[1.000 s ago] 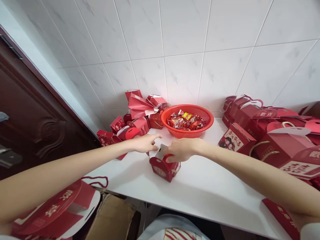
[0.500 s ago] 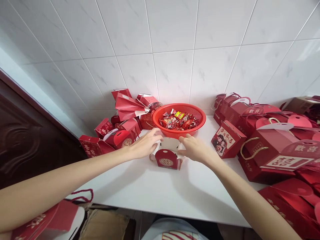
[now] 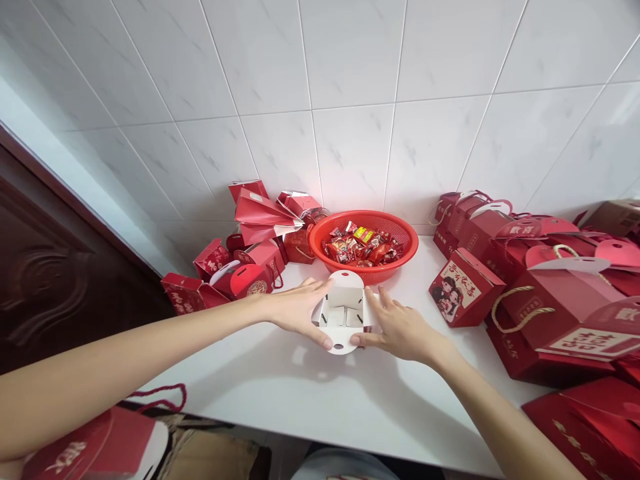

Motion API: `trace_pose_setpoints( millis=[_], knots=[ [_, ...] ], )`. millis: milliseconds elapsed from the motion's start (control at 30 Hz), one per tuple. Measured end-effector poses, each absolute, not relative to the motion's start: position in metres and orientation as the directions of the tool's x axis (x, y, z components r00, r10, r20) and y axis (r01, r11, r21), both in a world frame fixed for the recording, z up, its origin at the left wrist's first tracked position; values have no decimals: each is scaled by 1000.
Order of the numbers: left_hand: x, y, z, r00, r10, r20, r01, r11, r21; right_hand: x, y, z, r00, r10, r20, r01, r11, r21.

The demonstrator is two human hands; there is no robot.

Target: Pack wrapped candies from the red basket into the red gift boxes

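A small gift box [image 3: 345, 316] stands in the middle of the white table, its flaps folded outward and its white inside showing from above; no contents show in it. On its left side is my left hand [image 3: 303, 311], thumb on the near flap and fingers along the far left. My right hand [image 3: 393, 323] grips the other side, thumb on the near flap and fingers toward the far edge. Just behind the box sits a red plastic basket [image 3: 320, 257] with several wrapped candies [image 3: 357, 245] inside.
Red gift boxes [image 3: 245, 279] crowd the table's left back. Many more fill the right side, including one with a printed couple [image 3: 463, 287]. A white tiled wall [image 3: 350, 153] bounds the back. At lower left is another red box [image 3: 95, 443] beside brown cardboard [image 3: 213, 455].
The box's front flap has been folded out toward me, exposing the inside. Both hands have spread from the side flaps to hold the box's left and right sides.
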State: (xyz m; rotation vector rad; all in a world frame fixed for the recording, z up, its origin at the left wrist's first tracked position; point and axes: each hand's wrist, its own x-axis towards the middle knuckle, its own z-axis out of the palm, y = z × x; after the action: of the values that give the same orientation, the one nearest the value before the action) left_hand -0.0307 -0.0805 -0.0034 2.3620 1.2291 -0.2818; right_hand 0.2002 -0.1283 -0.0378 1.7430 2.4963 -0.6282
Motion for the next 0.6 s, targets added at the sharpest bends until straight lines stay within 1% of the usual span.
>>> trace_pose_setpoints(
  millis=[167,267,400,533,600],
  knots=[
    [-24,-81,0,504,753,-422,863,-430,265,205,-121,-42,-448,855,-261,841,303,-448],
    [-19,-86,4,487,768,-415,872,-407,270,209,-112,-40,-487,832,-265,815,323,-481],
    [-10,-88,3,494,777,-389,869,-425,254,210,-103,-37,-440,848,-296,861,305,-407],
    [0,-82,-4,361,864,-350,930,-305,205,213,-104,-32,-325,907,-267,916,233,-326],
    [5,-79,-7,330,873,-359,941,-273,200,216,-107,-30,-276,921,-274,935,192,-297]
  ],
)
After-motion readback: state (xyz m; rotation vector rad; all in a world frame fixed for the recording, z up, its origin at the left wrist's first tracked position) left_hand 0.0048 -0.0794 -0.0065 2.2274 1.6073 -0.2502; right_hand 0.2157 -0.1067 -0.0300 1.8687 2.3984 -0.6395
